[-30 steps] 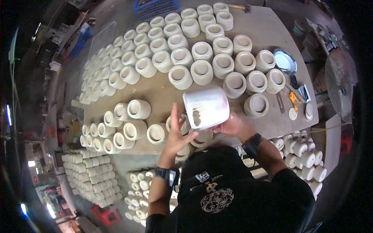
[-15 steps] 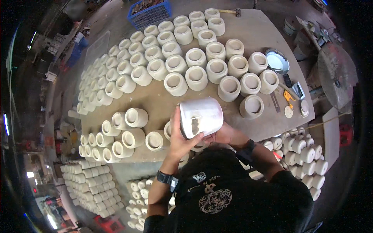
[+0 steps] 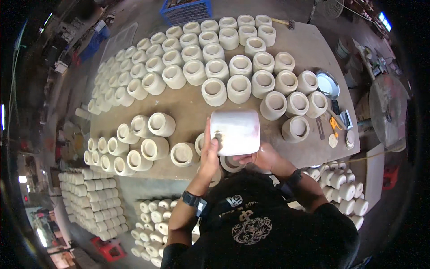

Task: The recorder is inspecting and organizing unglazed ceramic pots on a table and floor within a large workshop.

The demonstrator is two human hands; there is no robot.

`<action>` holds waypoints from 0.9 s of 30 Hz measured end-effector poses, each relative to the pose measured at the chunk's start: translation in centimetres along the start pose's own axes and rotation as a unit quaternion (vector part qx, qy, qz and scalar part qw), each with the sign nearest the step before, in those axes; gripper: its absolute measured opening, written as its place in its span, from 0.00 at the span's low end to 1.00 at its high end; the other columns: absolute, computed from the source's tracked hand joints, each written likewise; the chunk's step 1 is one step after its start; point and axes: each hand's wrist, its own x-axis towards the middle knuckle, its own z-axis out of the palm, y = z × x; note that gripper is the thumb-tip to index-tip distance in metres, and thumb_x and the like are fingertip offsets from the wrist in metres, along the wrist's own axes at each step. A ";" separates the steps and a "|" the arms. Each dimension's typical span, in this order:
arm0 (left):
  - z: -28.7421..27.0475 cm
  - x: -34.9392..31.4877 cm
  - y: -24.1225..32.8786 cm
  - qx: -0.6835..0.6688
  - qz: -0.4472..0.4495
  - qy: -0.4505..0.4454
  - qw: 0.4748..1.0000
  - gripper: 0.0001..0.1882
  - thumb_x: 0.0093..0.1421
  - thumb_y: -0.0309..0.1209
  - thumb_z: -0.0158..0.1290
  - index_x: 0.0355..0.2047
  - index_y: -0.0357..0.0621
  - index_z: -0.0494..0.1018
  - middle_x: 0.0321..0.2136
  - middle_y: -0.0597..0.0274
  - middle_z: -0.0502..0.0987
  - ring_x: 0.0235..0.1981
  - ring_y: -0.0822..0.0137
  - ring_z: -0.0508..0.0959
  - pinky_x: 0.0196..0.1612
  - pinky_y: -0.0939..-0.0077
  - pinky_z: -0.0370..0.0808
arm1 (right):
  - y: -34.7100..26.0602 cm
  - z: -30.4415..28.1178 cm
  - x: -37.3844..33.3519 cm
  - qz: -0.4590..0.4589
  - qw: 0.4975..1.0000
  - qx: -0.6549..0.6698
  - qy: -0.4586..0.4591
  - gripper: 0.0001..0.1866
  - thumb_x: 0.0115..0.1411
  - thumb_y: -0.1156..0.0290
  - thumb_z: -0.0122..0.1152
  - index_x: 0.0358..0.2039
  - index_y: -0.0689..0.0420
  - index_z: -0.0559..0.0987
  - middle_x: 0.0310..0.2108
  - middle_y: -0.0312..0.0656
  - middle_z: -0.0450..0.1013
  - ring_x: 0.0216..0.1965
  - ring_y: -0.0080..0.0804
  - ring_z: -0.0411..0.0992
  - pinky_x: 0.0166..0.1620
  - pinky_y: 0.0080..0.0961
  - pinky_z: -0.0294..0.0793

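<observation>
A white cylindrical block [image 3: 237, 132] with a smooth, glossy side is held up above the near edge of the table. My left hand [image 3: 209, 154] grips its left side, with the thumb pressed on the face beside a small dark and yellowish patch. My right hand [image 3: 266, 158] supports it at the lower right, its fingertips showing under the bottom edge and partly hidden. Behind the block stand rows of off-white round blocks [image 3: 238, 88] with recessed tops. More of them lie nearer, such as a tilted block [image 3: 184, 154] left of my left wrist.
At the table's right lie a metal pan [image 3: 328, 84], an orange-yellow tool [image 3: 334, 123] and round discs [image 3: 350, 138]. A hammer [image 3: 286, 23] rests at the far edge, beyond it a blue crate [image 3: 187, 12]. Stacked white pieces [image 3: 96, 201] and red stools [image 3: 109, 249] stand below.
Both hands have shifted the block slightly right in view and turned it. The left thumb has moved up onto its face, and the dark patch now shows less. The whole view has shifted a little.
</observation>
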 end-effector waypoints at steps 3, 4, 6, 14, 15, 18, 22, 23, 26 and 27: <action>-2.3 -0.3 -2.2 -0.005 -0.052 0.017 0.999 0.38 0.69 0.54 0.34 0.68 0.38 0.46 0.65 0.53 0.57 0.64 0.60 0.59 0.66 0.67 0.55 | 0.4 -0.4 0.6 -0.018 0.998 -0.025 0.047 0.26 0.70 0.53 0.39 0.59 0.59 0.65 0.49 0.48 0.74 0.44 0.41 0.77 0.42 0.36 0.81; -2.8 -0.5 -3.0 -0.055 -0.080 0.018 0.995 0.36 0.71 0.53 0.28 0.67 0.38 0.49 0.64 0.54 0.59 0.64 0.60 0.61 0.65 0.65 0.56 | 0.5 -0.7 0.8 -0.030 0.996 -0.042 0.078 0.27 0.70 0.52 0.40 0.61 0.57 0.63 0.51 0.47 0.73 0.44 0.40 0.77 0.40 0.37 0.82; -4.1 -1.6 -4.0 -0.058 -0.091 0.004 0.994 0.35 0.71 0.53 0.28 0.67 0.37 0.51 0.64 0.53 0.59 0.64 0.60 0.61 0.65 0.65 0.57 | 0.3 -0.9 0.8 -0.048 0.989 -0.066 0.123 0.29 0.69 0.49 0.43 0.60 0.60 0.63 0.50 0.48 0.73 0.44 0.41 0.77 0.39 0.38 0.83; -9.5 -7.4 -7.5 -0.025 -0.235 0.048 0.971 0.31 0.70 0.51 0.36 0.63 0.40 0.57 0.54 0.53 0.69 0.55 0.62 0.69 0.59 0.64 0.64 | -0.7 -2.5 0.5 -0.078 0.955 -0.164 0.234 0.36 0.66 0.45 0.48 0.59 0.66 0.60 0.53 0.51 0.67 0.44 0.39 0.76 0.35 0.34 0.85; -9.2 -7.4 -7.3 -0.029 -0.232 0.060 0.970 0.31 0.70 0.51 0.36 0.63 0.40 0.57 0.54 0.53 0.69 0.55 0.62 0.69 0.59 0.64 0.64 | -0.5 -2.0 0.7 -0.071 0.956 -0.171 0.227 0.36 0.66 0.45 0.48 0.59 0.66 0.60 0.53 0.51 0.67 0.44 0.39 0.76 0.35 0.34 0.85; -7.8 -6.5 -6.3 0.049 -0.098 0.086 0.990 0.36 0.65 0.39 0.52 0.66 0.39 0.50 0.54 0.52 0.68 0.56 0.62 0.67 0.59 0.65 0.65 | 0.6 -1.7 1.4 -0.059 0.940 -0.223 0.252 0.35 0.66 0.46 0.47 0.59 0.64 0.60 0.54 0.52 0.66 0.42 0.42 0.77 0.33 0.33 0.85; -6.6 -4.2 -4.8 0.132 -0.065 0.173 0.974 0.38 0.62 0.38 0.57 0.65 0.37 0.51 0.55 0.51 0.68 0.57 0.62 0.67 0.59 0.64 0.65 | 3.1 2.2 3.2 0.001 0.960 -0.202 0.192 0.35 0.66 0.47 0.48 0.59 0.65 0.58 0.54 0.52 0.65 0.42 0.44 0.77 0.32 0.35 0.85; -6.6 -3.7 -4.7 0.101 -0.060 0.176 0.977 0.42 0.57 0.40 0.61 0.64 0.36 0.52 0.54 0.49 0.69 0.56 0.62 0.69 0.58 0.66 0.66 | 3.6 2.5 3.6 0.005 0.960 -0.208 0.187 0.35 0.66 0.47 0.48 0.59 0.65 0.58 0.54 0.52 0.65 0.42 0.44 0.77 0.32 0.35 0.85; -7.4 -3.4 -4.0 0.047 -0.065 0.178 0.981 0.42 0.56 0.42 0.63 0.63 0.34 0.56 0.52 0.48 0.72 0.53 0.63 0.72 0.57 0.70 0.68 | 4.2 3.6 4.4 0.037 0.969 -0.170 0.176 0.33 0.67 0.48 0.47 0.57 0.66 0.61 0.52 0.52 0.68 0.40 0.45 0.78 0.33 0.35 0.85; -7.7 -3.5 -3.9 0.026 -0.075 0.174 0.981 0.38 0.59 0.42 0.61 0.62 0.33 0.59 0.50 0.49 0.73 0.52 0.65 0.73 0.56 0.71 0.68 | 4.2 3.9 4.6 0.039 0.968 -0.174 0.175 0.33 0.67 0.48 0.47 0.57 0.66 0.61 0.52 0.52 0.68 0.40 0.45 0.78 0.33 0.35 0.85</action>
